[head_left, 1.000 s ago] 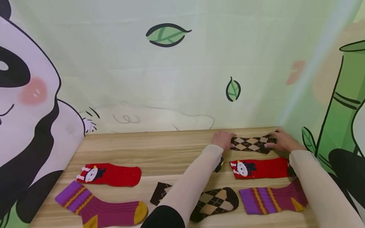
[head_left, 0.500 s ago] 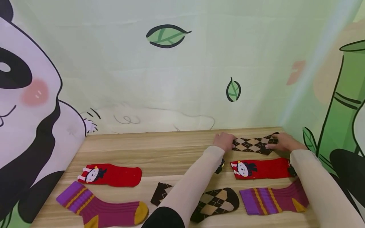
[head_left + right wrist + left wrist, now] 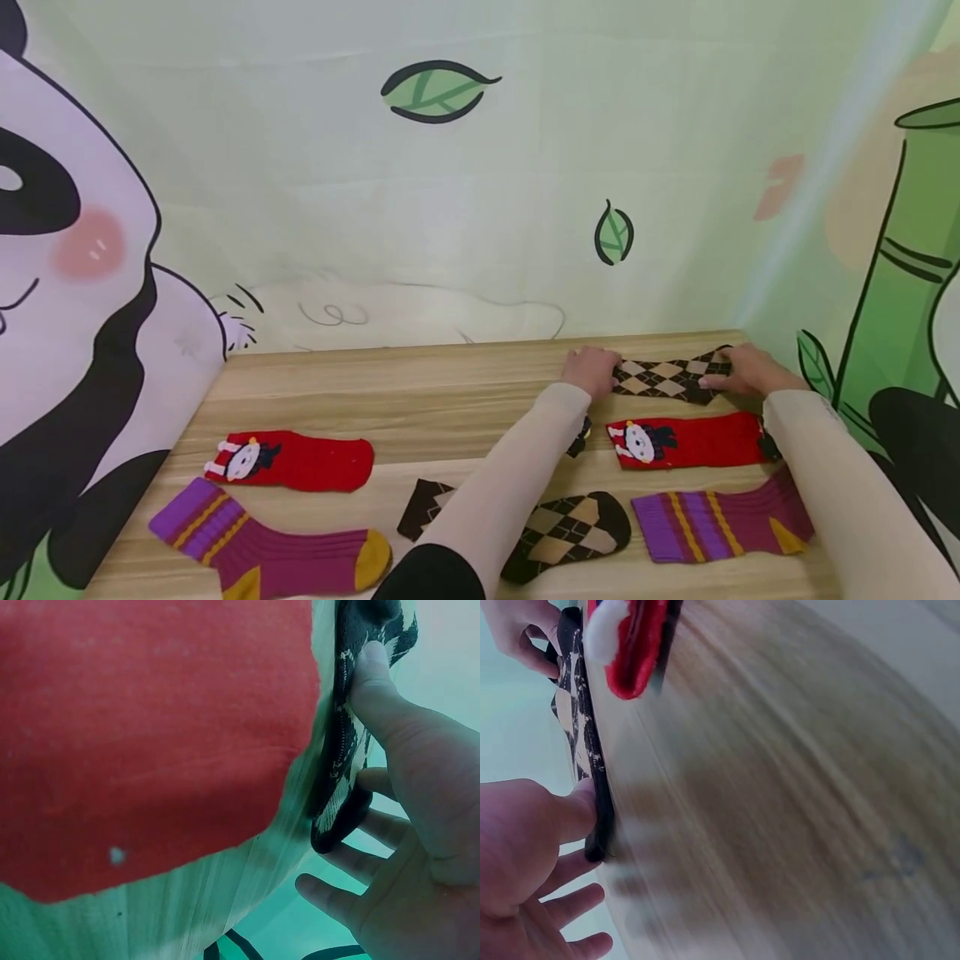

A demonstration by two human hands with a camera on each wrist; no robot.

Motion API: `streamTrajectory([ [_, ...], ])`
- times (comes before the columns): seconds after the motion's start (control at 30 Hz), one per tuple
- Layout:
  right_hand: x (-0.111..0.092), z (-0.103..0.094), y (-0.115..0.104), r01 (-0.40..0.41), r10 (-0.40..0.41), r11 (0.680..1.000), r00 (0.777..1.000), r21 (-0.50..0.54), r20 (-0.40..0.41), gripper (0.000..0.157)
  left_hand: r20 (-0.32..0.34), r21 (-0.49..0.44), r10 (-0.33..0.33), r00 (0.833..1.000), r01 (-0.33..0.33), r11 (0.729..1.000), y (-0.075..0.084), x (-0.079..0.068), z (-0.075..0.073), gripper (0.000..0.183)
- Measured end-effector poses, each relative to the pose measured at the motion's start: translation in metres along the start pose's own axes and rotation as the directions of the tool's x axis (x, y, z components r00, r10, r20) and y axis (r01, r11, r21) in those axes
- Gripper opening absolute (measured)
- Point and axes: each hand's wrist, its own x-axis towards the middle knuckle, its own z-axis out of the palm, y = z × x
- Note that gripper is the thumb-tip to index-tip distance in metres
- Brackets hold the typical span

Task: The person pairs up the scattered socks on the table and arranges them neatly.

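A brown, black and tan argyle sock (image 3: 660,380) lies stretched sideways at the back right of the wooden table. My left hand (image 3: 591,372) pinches its left end; in the left wrist view the thumb lies on the dark edge and the other fingers spread below. My right hand (image 3: 756,372) holds the right end, its thumb (image 3: 373,679) on top of the knit and the fingers at the far edge. Just in front of this sock lies a red sock (image 3: 712,442) with a white cartoon face, partly behind my right sleeve.
A purple striped sock (image 3: 720,525) lies nearer on the right. Another argyle sock (image 3: 577,529) is partly hidden under my left arm, close to a small dark item (image 3: 579,437). At left lie a second red sock (image 3: 315,460) and purple sock (image 3: 300,558). A printed cloth backdrop (image 3: 480,208) borders the table.
Both hands keep to the same ends of the argyle sock. The right hand's fingers have drawn slightly nearer, and the sock has barely shifted.
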Motion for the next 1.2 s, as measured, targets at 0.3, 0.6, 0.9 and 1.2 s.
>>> streamTrajectory([
  [0.3,-0.007,-0.002,-0.006,-0.008,0.008,1.0,1.0,-0.003,-0.021,0.09,-0.033,0.029,0.0,0.999,0.001,1.0,0.002,0.002,0.004,0.028],
  [0.6,-0.013,-0.01,-0.015,-0.022,0.018,0.999,0.995,-0.04,-0.093,0.083,-0.08,0.039,0.015,0.997,-0.012,0.999,0.006,-0.001,-0.001,0.016],
  [0.9,-0.016,-0.03,-0.022,0.038,-0.061,0.995,0.966,-0.096,-0.252,0.054,-0.12,-0.064,0.037,0.992,-0.045,0.997,0.003,-0.004,-0.015,0.019],
  [1.2,-0.028,-0.046,-0.032,0.076,-0.109,0.992,0.918,-0.1,-0.381,0.036,-0.206,-0.171,0.071,0.976,-0.108,0.979,-0.007,-0.008,-0.023,0.02],
])
